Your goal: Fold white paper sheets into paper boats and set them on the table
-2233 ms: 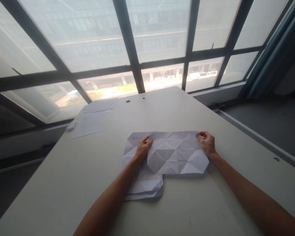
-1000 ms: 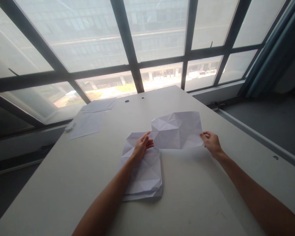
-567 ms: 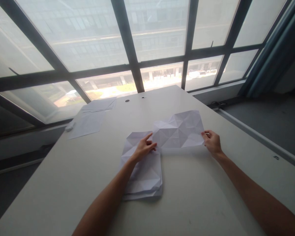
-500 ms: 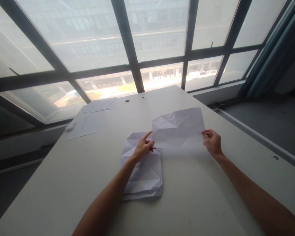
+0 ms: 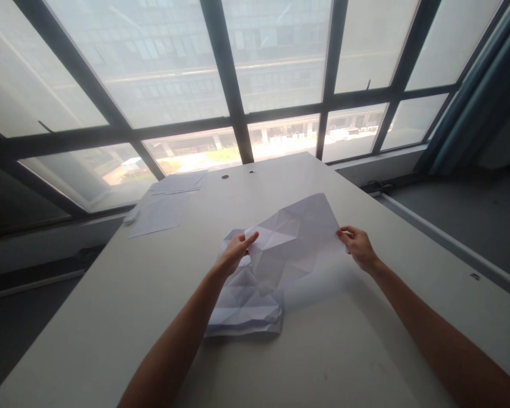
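Above white table (image 5: 110,317): creased sheet (image 5: 308,232), held up btwn hands, tilted, lower R edge blurred.
L hand (image 5: 238,249): thumb over sheet's L end, pinching it; other fingers mostly hidden.
R hand (image 5: 359,247): thumb + fingertips closed on R edge.
Paper stack (image 5: 246,314): on table, partly hidden by sheet + L hand.
Far L: loose papers (image 5: 158,217), nr window (image 5: 178,62).

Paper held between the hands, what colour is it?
The paper is white and creased, seen in the head view.

Counted one left hand (image 5: 235,253), one right hand (image 5: 360,247), one creased sheet (image 5: 308,226), one paper pile (image 5: 244,309) nearer; two dark spots (image 5: 225,177) on far part of one table (image 5: 314,362); one curtain (image 5: 471,102) far right.
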Motion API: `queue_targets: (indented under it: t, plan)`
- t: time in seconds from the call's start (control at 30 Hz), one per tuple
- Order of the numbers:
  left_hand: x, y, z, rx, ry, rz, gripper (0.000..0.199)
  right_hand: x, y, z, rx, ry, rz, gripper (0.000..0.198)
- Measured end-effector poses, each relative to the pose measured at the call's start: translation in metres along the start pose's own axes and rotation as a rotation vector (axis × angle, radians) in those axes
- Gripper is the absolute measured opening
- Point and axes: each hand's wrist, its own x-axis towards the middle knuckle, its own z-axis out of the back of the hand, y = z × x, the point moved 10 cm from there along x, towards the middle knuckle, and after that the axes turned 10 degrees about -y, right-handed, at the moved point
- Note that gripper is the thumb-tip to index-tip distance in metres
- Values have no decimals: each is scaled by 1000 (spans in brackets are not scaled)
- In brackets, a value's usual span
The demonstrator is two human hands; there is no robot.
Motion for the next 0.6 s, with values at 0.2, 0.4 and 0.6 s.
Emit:
queue_targets:
  t: [0.2, 0.4, 0.6]
  plan:
    - [-40, 0, 54, -1, -77, -35, 35, 5, 9, -52, -44, 232, -61, 43]
    - [-102, 4, 116, 326, -234, -70, 36, 16, 20, -144, -187, 608, 27, 44]
    - [-153, 4, 132, 465, -390, -138, 72, 25, 37, -224, -403, 694, 278, 32]
